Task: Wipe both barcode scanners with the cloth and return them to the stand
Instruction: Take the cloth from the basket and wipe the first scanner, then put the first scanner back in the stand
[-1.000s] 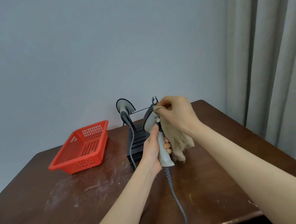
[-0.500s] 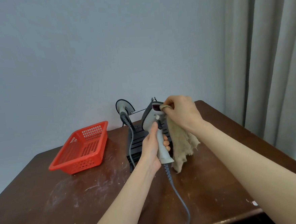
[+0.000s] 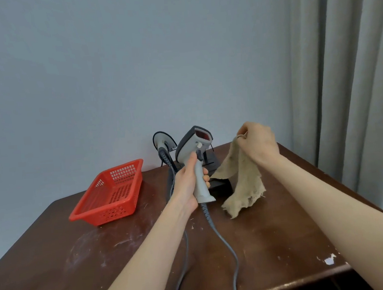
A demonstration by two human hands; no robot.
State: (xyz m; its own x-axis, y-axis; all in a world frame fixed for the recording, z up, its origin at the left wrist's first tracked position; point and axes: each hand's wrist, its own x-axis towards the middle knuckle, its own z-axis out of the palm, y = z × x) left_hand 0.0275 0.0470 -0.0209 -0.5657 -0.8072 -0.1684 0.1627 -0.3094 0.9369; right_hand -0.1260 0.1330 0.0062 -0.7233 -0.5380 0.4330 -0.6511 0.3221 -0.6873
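My left hand [image 3: 188, 183] grips the handle of a grey barcode scanner [image 3: 193, 149], held upright above the table with its red window facing up and toward me. A grey coiled cable [image 3: 217, 231] trails from its base to the table's front edge. My right hand [image 3: 257, 143] pinches a frayed beige cloth [image 3: 240, 182] by its top edge, to the right of the scanner and apart from it. The cloth hangs down, its lower end on the table. Behind, the second scanner [image 3: 163, 142] sits on the black stand [image 3: 215, 181], partly hidden.
A red plastic basket [image 3: 112, 193] stands at the left on the dark wooden table [image 3: 80, 254]. A second grey cable [image 3: 183, 265] runs toward the front edge. Grey curtains [image 3: 344, 77] hang at the right, a plain wall behind.
My right hand has pulled the cloth off the scanner's head and moved right. The scanner's red window is uncovered. My left hand keeps the same grip.
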